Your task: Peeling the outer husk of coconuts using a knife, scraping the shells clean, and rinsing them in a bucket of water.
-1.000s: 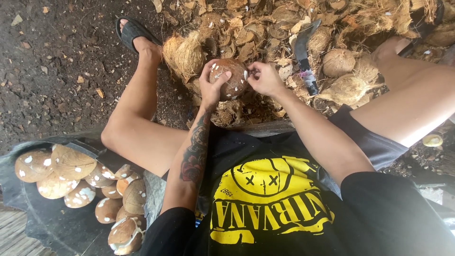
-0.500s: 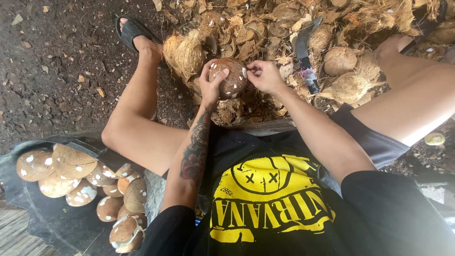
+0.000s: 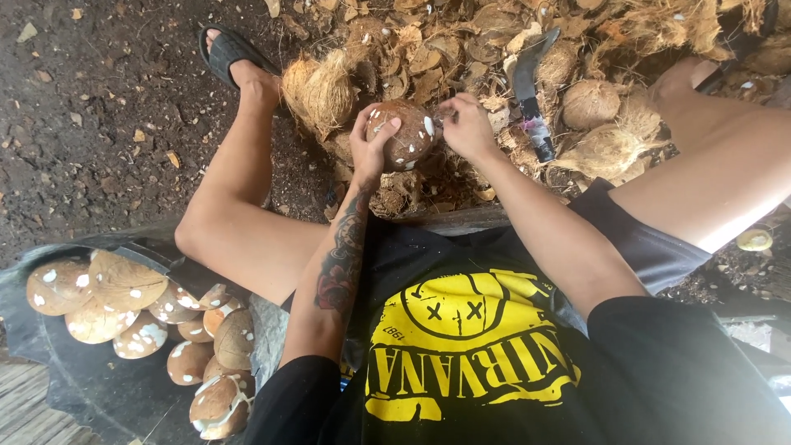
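I see the peeled coconut (image 3: 404,136) held up over the husk pile (image 3: 428,49). My left hand (image 3: 371,148) cups it, fingers closed around its side; my right hand (image 3: 465,125) pinches at its edge. A machete (image 3: 529,91) lies just right; peeled coconuts (image 3: 124,305) fill a dark tub (image 3: 82,395) at left.

Peeled coconut (image 3: 404,136), upper middle of the frame: round, dark brown shell with white flecks where flesh shows through. Held up off the ground over the husk pile, gripped between both hands. Left side covered by the left hand (image 3: 372,148), thumb across the front. Right edge touched by the right hand (image 3: 465,128) at a white patch.
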